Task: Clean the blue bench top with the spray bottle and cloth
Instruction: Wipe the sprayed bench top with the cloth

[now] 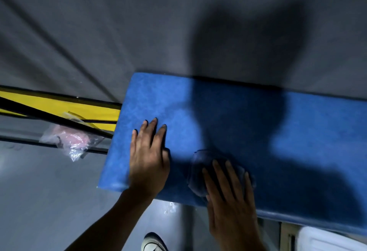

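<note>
Nearest the camera, a white shoe (154,243) stands on the grey floor (49,201), just below the person's two bare forearms. Above it, the right hand (231,197) lies flat on a dark blue, crumpled cloth (200,171) near the front edge of the blue padded tabletop (248,121); its fingers (217,173) are straight and slightly spread, pressing the cloth down rather than pinching it. The left hand (149,157) rests palm-down on the bare tabletop near its left end, fingers straight and close together. No spray bottle is in view. The cloth looks soft, light and limp, so it probably slides best under a flat palm, or it can be bunched at its middle to lift. A clear plastic bag with pink contents (69,141) lies on the floor beside yellow-and-black bars (59,107).
</note>
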The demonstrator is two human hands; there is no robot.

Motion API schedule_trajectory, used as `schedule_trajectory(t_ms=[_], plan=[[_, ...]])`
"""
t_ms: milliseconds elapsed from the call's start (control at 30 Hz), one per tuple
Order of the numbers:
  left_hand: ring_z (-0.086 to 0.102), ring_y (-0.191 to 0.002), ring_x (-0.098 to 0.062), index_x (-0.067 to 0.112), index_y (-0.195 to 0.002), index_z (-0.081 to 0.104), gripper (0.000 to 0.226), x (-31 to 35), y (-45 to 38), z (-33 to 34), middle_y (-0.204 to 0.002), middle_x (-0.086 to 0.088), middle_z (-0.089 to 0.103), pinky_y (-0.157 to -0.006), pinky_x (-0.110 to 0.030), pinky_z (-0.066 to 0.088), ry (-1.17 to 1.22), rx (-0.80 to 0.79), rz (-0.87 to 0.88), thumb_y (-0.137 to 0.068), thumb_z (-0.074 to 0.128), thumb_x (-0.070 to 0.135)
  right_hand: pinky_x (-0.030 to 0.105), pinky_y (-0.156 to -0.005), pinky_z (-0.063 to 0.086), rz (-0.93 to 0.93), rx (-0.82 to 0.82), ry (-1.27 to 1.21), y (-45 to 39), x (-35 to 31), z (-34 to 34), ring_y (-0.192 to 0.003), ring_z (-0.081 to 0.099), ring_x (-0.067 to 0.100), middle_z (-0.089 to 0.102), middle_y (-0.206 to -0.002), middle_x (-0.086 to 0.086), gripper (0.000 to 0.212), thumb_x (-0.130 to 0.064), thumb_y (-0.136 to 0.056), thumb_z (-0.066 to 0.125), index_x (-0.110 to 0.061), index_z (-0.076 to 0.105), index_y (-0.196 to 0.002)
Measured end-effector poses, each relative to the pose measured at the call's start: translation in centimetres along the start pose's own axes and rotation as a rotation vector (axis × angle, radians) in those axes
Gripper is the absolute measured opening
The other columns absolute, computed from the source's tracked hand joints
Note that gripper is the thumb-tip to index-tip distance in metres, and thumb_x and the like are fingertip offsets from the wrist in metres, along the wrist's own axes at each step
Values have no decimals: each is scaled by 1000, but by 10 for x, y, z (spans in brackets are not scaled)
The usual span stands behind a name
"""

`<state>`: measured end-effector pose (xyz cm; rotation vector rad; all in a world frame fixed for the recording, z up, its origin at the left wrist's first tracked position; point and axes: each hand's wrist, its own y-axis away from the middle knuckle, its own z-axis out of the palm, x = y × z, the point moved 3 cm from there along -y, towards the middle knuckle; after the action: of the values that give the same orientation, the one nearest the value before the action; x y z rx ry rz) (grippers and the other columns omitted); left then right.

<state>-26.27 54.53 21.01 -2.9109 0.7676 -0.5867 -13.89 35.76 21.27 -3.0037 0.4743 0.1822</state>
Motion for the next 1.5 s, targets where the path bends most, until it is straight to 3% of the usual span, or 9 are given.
schedule_trajectory(t_ms=[167,333,467,567,733,967,1167,1300,1500], plan=[[36,-150,-35,9,-139,57,57,64,11,25,-158,-14,44,-122,-57,26,99,-78,122,-83,50,12,63,-114,35,-4,-47,84,-36,26,0,-145,44,34,49,-156,8,65,-30,-83,56,-16,54,-146],[28,-154,-31,10,-146,50,62,92,19,33,-161,-15,37,-124,-54,23,18,-89,47,-85,44,13,62,-117,28,55,-111,133,-113,87,-4,-149,37,34,43,-160,5,65,-36,-89,40,-18,45,-150],[27,-154,-28,12,-146,50,59,91,19,36,-161,-13,38,-125,-53,22,12,-75,26,-86,48,13,61,-105,38,120,-152,141,-185,133,-5,-139,44,37,45,-157,4,65,-28,-85,54,-18,46,-149],[29,-154,-28,12,-145,51,58,91,19,36,-161,-11,39,-125,-52,22,-2,-66,24,-87,50,15,62,-107,35,170,-197,79,-201,138,-5,-140,39,35,40,-157,2,68,-24,-86,59,-20,40,-151],[30,-154,-25,12,-144,52,58,95,20,35,-160,-10,41,-125,-50,24,-70,-50,8,-86,47,16,61,-113,30,160,-87,37,-164,130,-10,-144,37,31,43,-155,0,58,-32,-91,52,-25,43,-148],[28,-154,-28,10,-144,50,58,98,21,34,-160,-12,39,-127,-51,19,-30,-63,-14,-85,46,14,60,-119,24,130,-127,19,-48,106,-21,-149,34,32,41,-160,2,59,-30,-92,51,-27,43,-150],[25,-155,-27,11,-145,48,60,100,23,33,-162,-11,37,-128,-48,13,-1,-93,-20,-85,45,16,63,-115,31,12,-26,-32,38,101,-26,-144,45,37,48,-157,6,60,-30,-83,60,-19,60,-142],[23,-155,-27,10,-146,48,60,110,23,35,-162,-11,36,-129,-47,13,53,-108,-18,-86,46,15,67,-112,35,14,-85,27,53,104,-28,-148,40,34,42,-161,4,83,-30,-64,62,-16,55,-146],[31,-152,-31,8,-143,52,56,153,27,55,-160,-14,39,-127,-48,18,103,-97,36,-88,46,14,62,-111,37,-72,-63,18,35,129,-28,-148,39,34,42,-161,4,78,-20,-68,67,-11,55,-145]])
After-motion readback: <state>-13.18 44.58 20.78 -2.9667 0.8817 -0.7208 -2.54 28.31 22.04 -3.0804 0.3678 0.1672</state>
